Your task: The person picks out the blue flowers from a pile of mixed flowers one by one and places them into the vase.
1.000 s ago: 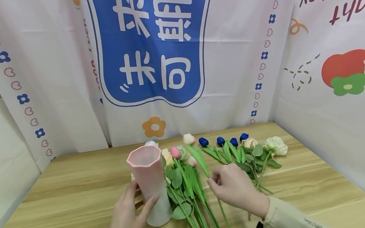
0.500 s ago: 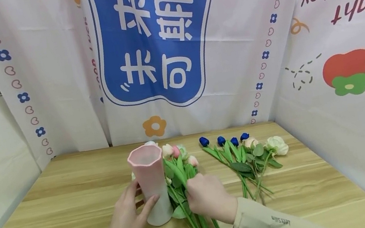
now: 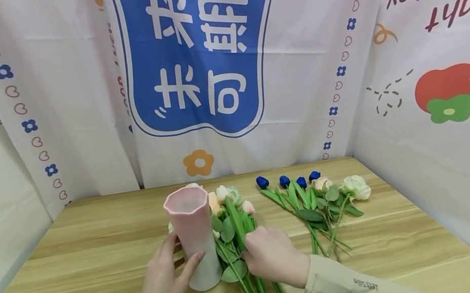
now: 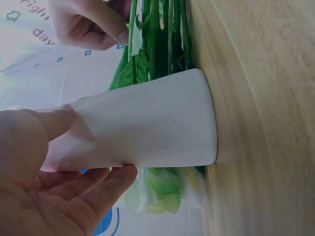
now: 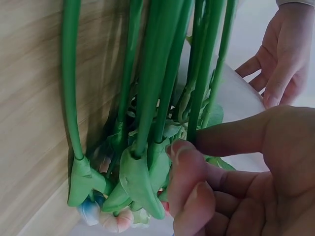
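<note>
A tall vase (image 3: pixel 193 240), pink at its faceted rim and white below, stands upright on the table. My left hand (image 3: pixel 167 275) grips its side, thumb in front and fingers round the far side; the left wrist view shows the same hold on the vase (image 4: pixel 142 123). Right of it lies a bunch of artificial flowers (image 3: pixel 233 249) with long green stems. Over this bunch my right hand (image 3: pixel 272 253) pinches a white tulip (image 3: pixel 223 193) by its stem. In the right wrist view, thumb and fingertips of the right hand (image 5: pixel 236 172) meet at a green stem (image 5: pixel 201 83) among several others.
Farther right on the wooden table (image 3: pixel 109 253) lie several blue tulips (image 3: pixel 284 181) and a white rose (image 3: pixel 356 188) with crossed stems. Behind the vase a pale flower (image 4: pixel 162 189) shows in the left wrist view. Printed cloth (image 3: pixel 307 78) hangs round the table's far sides.
My right hand has carried the white tulip leftward onto the bunch beside the vase, with its head shifting slightly right in the last half second. The left hand stays on the vase.
</note>
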Motion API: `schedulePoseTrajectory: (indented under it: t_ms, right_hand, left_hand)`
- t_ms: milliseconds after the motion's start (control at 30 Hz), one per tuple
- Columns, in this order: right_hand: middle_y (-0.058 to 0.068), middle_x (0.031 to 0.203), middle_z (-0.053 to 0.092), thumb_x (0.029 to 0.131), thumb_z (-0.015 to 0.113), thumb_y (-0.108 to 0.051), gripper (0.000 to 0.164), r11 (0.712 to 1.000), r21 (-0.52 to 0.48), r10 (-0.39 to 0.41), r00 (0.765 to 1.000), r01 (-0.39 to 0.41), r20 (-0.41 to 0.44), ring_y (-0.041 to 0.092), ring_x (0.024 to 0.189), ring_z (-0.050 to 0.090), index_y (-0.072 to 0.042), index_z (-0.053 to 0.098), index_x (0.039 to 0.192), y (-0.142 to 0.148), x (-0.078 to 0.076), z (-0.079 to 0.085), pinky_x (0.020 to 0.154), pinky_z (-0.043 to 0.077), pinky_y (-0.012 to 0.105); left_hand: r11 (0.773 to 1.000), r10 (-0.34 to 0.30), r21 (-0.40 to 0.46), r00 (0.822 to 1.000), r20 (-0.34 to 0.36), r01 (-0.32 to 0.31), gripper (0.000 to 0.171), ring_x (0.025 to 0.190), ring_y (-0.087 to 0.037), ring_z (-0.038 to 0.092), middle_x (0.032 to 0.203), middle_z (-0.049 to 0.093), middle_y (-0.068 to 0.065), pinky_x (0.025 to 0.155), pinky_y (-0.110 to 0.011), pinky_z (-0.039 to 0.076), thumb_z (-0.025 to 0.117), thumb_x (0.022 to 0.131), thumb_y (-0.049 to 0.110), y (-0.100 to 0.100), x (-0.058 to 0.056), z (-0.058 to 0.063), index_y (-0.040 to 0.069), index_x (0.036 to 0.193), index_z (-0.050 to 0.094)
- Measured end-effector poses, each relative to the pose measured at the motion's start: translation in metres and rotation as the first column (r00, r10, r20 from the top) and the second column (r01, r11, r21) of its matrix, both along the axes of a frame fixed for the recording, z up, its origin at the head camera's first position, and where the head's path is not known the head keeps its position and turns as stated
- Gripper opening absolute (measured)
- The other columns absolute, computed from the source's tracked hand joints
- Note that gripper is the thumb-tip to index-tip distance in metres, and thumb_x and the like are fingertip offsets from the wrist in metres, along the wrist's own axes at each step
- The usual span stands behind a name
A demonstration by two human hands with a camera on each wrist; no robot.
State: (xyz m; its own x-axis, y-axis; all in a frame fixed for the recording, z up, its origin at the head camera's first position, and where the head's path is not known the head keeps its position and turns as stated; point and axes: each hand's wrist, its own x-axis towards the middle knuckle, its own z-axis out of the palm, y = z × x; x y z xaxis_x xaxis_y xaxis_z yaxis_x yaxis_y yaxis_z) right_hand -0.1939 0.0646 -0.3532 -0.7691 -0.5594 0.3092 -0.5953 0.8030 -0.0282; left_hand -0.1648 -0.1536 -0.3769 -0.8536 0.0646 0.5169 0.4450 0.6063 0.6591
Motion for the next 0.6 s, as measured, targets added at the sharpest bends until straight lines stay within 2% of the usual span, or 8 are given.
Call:
schedulePoseTrajectory:
  t_ms: [200, 600]
  right_hand:
    - [-0.01, 0.043, 0.014, 0.081, 0.055, -0.014, 0.044, 1.0, -0.019, -0.002, 1.0, 0.002, 0.007, 0.005, 0.036, 0.013, -0.02, 0.028, 0.046, 0.0015, -0.001, -0.0001, 0.026, 0.01, 0.017]
    - [-0.009, 0.039, 0.019, 0.085, 0.058, -0.025, 0.047, 0.998, -0.051, -0.032, 0.997, 0.035, 0.075, 0.004, 0.031, 0.02, -0.019, 0.033, 0.046, 0.0067, 0.0006, 0.001, 0.024, 0.014, 0.016]
  left_hand:
    - [1.0, -0.003, 0.004, 1.0, 0.007, 0.003, 0.061, 0.098, -0.019, 0.055, 0.117, 0.051, -0.007, 0.074, -0.026, 0.053, 0.065, 0.081, 0.036, -0.0005, -0.0001, 0.0003, 0.008, 0.129, 0.04]
    - [1.0, -0.005, -0.002, 1.0, 0.009, 0.005, 0.061, 0.098, -0.019, 0.055, 0.119, 0.051, -0.007, 0.074, -0.026, 0.053, 0.064, 0.081, 0.036, -0.0011, 0.001, 0.0003, 0.008, 0.13, 0.039]
